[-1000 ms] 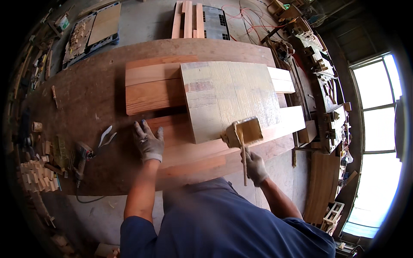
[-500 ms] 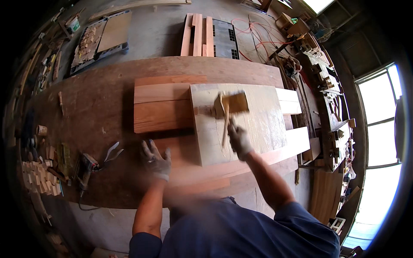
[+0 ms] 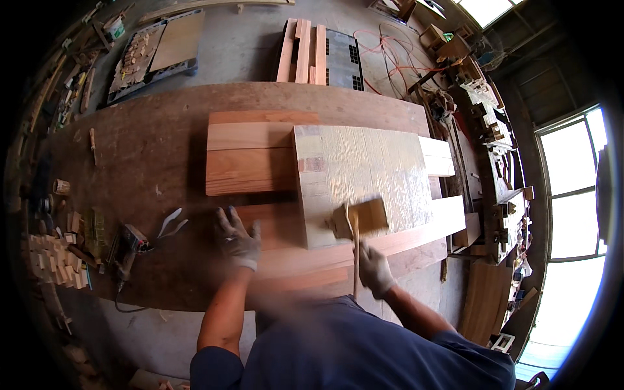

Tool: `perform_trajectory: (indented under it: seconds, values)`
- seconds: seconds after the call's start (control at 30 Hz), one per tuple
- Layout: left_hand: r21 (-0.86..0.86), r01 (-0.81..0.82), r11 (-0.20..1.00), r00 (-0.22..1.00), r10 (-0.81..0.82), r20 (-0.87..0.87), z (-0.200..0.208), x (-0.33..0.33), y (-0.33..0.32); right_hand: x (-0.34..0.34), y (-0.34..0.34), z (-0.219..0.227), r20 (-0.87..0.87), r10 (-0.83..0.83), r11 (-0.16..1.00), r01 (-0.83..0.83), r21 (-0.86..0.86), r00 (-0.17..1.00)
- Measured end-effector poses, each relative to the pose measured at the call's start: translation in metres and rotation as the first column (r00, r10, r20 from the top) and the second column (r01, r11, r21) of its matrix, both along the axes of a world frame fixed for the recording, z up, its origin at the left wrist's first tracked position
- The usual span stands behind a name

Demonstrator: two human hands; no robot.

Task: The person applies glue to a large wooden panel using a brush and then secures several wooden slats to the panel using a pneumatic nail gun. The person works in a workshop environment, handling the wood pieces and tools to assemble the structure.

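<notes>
My right hand (image 3: 377, 268), in a pale glove, grips a broad, block-headed tan tool (image 3: 372, 216) with a thin wooden stick along its side; whether it is a brush or a spreader I cannot tell. The tool's head is at the near edge of a pale panel (image 3: 364, 156). That panel has a wet, shiny, streaked coating and lies across wooden boards (image 3: 250, 170). My left hand (image 3: 236, 240), gloved with darkened fingertips, lies at the left end of a nearer reddish board (image 3: 276, 229), fingers apart, holding nothing.
The boards rest on a large brown worktable (image 3: 149, 162). At its left stand a corded power tool (image 3: 133, 244) and stacked small wood blocks (image 3: 62, 263). Beyond lie planks (image 3: 302, 55) on a dark pallet (image 3: 341, 65) and red hoses (image 3: 393, 49). Cluttered shelving (image 3: 504, 162) lines the right.
My right hand has drawn the tool from the panel's middle down toward its near edge, leaving clearer streaks in the coating. My left hand has hardly moved.
</notes>
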State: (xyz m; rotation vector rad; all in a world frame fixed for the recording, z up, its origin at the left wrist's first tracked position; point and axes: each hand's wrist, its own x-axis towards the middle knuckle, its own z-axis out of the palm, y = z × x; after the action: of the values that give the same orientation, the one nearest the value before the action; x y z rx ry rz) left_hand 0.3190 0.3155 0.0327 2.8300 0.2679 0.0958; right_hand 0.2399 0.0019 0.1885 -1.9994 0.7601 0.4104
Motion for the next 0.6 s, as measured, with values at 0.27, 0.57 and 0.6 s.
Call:
perform_trajectory:
  seconds: [0.27,0.57,0.6]
  values:
    - [-0.024,0.013,1.0,0.997,-0.011,0.081,-0.009,-0.005,0.005,0.114,0.017,-0.03,0.011,0.014,0.998,-0.014,0.069,1.0]
    - [-0.049,-0.003,0.999,0.999,0.001,-0.043,0.007,0.001,0.002,0.202,0.028,-0.083,0.303,0.0,0.974,-0.068,0.215,0.953]
    - [-0.049,-0.009,0.999,0.999,0.007,-0.043,0.008,-0.001,0.003,0.161,0.031,-0.08,0.278,0.013,0.983,-0.064,0.173,0.96]
